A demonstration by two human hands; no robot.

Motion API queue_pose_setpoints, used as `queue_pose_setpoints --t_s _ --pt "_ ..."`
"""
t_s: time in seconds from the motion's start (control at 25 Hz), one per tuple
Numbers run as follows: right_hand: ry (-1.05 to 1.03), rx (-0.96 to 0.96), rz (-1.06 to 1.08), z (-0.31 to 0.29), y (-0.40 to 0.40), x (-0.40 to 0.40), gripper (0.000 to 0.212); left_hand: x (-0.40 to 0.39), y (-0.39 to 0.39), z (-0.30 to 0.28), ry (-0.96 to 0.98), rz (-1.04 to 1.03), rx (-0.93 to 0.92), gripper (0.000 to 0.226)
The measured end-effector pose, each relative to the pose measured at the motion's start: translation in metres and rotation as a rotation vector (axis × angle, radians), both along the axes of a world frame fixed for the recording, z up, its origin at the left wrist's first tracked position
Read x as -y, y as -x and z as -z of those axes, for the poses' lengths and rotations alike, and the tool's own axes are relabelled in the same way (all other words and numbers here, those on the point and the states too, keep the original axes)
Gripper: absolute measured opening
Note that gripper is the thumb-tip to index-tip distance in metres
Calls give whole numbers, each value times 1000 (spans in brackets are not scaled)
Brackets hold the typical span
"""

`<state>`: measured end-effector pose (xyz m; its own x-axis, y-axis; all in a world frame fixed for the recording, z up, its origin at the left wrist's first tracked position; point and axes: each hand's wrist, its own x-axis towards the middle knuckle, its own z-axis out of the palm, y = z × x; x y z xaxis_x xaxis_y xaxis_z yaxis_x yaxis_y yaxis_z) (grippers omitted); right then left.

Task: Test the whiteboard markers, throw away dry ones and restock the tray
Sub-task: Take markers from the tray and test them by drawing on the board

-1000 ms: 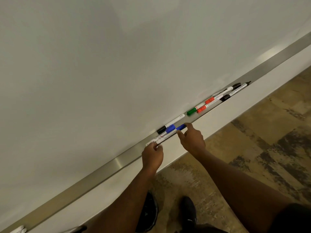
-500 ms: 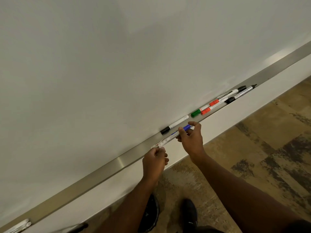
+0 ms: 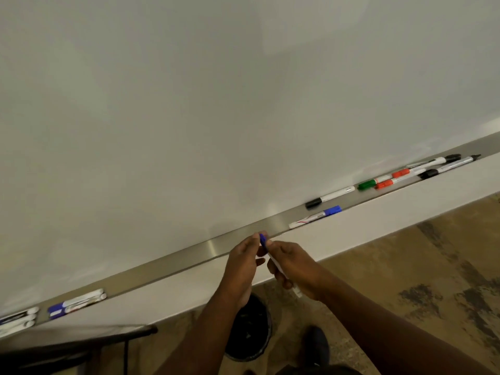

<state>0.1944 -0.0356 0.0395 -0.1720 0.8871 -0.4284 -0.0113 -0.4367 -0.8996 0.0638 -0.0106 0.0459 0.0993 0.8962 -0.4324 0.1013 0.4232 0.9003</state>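
I hold a blue-capped marker [image 3: 276, 263] in front of the metal tray [image 3: 189, 255]. My right hand [image 3: 293, 267] grips its white barrel, and my left hand [image 3: 244, 259] pinches the blue cap [image 3: 263, 238] at its top. Another blue marker [image 3: 315, 217] lies in the tray to the right, with a black-capped one [image 3: 330, 197] behind it. Farther right lie a green marker [image 3: 369, 184], two red ones [image 3: 389, 182] and black ones [image 3: 443, 169]. The whiteboard [image 3: 216, 104] above is blank.
More markers lie in the tray at the far left: a blue-capped pair [image 3: 77, 304] and several at the frame edge [image 3: 17, 320]. A black round bin [image 3: 247, 331] stands on the floor under my hands. A dark chair or stand [image 3: 81, 345] is at lower left.
I lifted one blue marker off the tray and brought it toward me. My left hand shifted to its cap and the right to its barrel. The view moved left.
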Motion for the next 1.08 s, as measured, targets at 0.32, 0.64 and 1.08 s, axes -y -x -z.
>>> queue_pose_setpoints --t_s 0.32,0.64,1.08 --pt "49 -1 -131 -24 100 11 39 15 78 -15 174 -329 368 32" --pt "-109 385 -95 -35 196 5 34 6 126 -27 109 -659 358 33" --pt "-185 584 -126 -28 239 12 37 9 174 -24 54 -639 314 35"
